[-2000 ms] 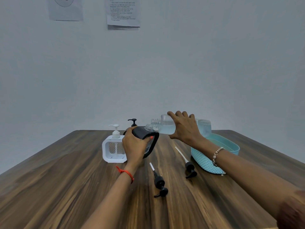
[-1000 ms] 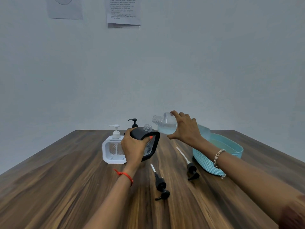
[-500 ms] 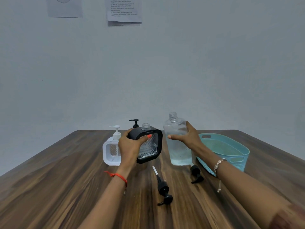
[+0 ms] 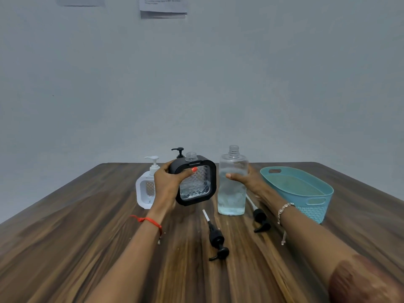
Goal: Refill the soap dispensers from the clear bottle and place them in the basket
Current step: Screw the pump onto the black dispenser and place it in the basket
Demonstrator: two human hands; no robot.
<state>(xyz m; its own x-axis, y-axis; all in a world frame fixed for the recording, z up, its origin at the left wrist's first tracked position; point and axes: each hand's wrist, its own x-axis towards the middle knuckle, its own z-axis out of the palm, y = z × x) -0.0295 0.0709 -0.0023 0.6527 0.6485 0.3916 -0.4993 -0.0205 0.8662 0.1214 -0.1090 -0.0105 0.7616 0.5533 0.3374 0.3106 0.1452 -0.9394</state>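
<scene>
While my left hand (image 4: pixel 168 185) grips the black dispenser (image 4: pixel 197 182), tilted and uncapped, my right hand (image 4: pixel 248 178) wraps the bottle (image 4: pixel 231 193) standing upright on the table (image 4: pixel 87 237) just beside it. Basket (image 4: pixel 314 202) sits at right; near pump (image 4: pixel 216 238) and far pump (image 4: pixel 260 217) lie in front.

Bare tabletop (image 4: pixel 83 248) lies wide on the left and along the near edge. Centre lane obstructed: one loose pump (image 4: pixel 216 239) lies between the forearms, and a second pump (image 4: pixel 260 219) lies beside the bottle (image 4: pixel 231 193), under the right wrist. The bottle stands upright between the black dispenser (image 4: pixel 196 182) and the basket (image 4: pixel 314 200), with narrow gaps on each side. A white dispenser (image 4: pixel 146 190) stands beyond the left hand (image 4: pixel 168 184). The basket mouth is open from above.
</scene>
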